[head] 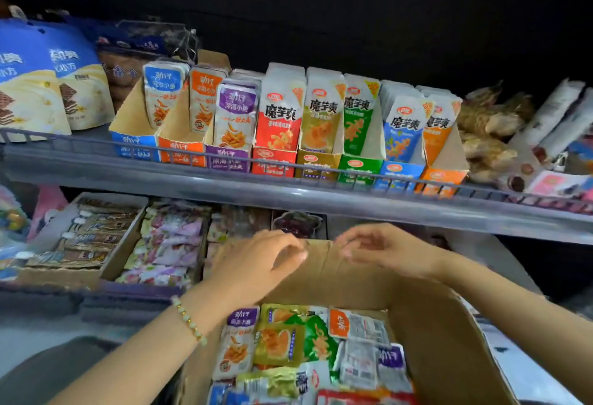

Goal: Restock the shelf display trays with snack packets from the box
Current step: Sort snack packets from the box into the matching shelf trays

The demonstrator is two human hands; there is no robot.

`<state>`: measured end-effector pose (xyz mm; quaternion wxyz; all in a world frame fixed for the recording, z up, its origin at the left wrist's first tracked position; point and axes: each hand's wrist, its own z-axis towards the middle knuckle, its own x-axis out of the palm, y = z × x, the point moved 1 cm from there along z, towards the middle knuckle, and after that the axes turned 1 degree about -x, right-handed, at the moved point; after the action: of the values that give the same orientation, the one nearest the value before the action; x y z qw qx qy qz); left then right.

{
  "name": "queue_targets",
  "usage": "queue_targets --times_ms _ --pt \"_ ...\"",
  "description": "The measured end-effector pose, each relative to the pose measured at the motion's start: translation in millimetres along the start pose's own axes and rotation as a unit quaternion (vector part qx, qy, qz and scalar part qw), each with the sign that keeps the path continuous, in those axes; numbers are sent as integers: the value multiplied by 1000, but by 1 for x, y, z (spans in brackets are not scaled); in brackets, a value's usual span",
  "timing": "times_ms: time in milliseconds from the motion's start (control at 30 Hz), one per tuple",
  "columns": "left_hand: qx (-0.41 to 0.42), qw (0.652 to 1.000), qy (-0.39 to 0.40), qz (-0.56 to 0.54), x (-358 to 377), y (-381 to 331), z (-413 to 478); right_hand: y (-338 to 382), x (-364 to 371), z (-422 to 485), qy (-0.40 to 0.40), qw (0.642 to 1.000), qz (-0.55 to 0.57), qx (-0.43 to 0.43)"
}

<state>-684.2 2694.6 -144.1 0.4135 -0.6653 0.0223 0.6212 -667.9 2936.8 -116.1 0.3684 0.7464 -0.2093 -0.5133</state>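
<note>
A brown cardboard box (426,334) stands open in front of me, with mixed snack packets (288,343) lying loose inside: purple, yellow, green, orange and white. Both hands hover over the box's far flap (324,273). My left hand (263,257) and my right hand (385,250) have loosely curled fingers and hold nothing; they are blurred. On the upper shelf a row of cardboard display trays (272,164) holds upright packets, from blue, orange and purple fish-snack trays (227,161) to red, yellow, green, blue and orange konjac trays.
A grey shelf rail (288,193) runs across above my hands. Blue bags (32,84) stand at the upper left, and wrapped snacks and sausages (500,135) lie at the upper right. Open boxes of packets (96,238) fill the lower shelf on the left.
</note>
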Motion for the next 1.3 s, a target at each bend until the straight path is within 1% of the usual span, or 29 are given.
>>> queue_targets --times_ms 67,100,200,267,367,433,500,567,633,800,967,1033,1100,1167,1233,1300 --pt "-24 995 92 -36 30 -1 2 -41 28 -16 74 993 -44 81" --pt "-35 989 137 -51 46 0 3 -58 40 -22 98 988 -54 107" --pt "-49 963 263 -44 88 0 -2 -93 72 -40 138 977 -40 160" --pt "-60 939 333 -54 107 -2 -12 -103 90 -52 174 967 -28 185" --pt "-65 915 396 -40 126 0 -35 -110 116 -69 214 957 -15 193" --pt "-66 906 417 3 133 2 -51 -115 128 -74 202 962 -25 182" --pt "-49 900 429 60 140 -1 -63 -119 137 -77 188 968 -58 157" --pt "-40 901 420 101 146 -3 -70 -121 145 -79 195 967 -104 125" --pt "-39 902 413 121 151 -2 -72 -124 150 -80 205 962 -141 113" --pt "-38 905 404 126 156 2 -67 -128 152 -78 170 959 -208 87" --pt "-48 915 391 84 158 5 -64 -128 155 -70 196 948 -240 80" --pt "-53 923 376 66 157 6 -62 -131 153 -69 193 957 -193 97" --pt "-60 933 353 38 154 8 -59 -134 151 -69 190 968 -106 122" --pt "-71 940 334 11 150 11 -56 -137 148 -70 184 972 -37 142" --pt "-79 941 327 -24 148 13 -55 -137 144 -69 165 973 19 159" --pt "-78 939 331 -47 148 12 -55 -133 135 -65 147 974 48 164"
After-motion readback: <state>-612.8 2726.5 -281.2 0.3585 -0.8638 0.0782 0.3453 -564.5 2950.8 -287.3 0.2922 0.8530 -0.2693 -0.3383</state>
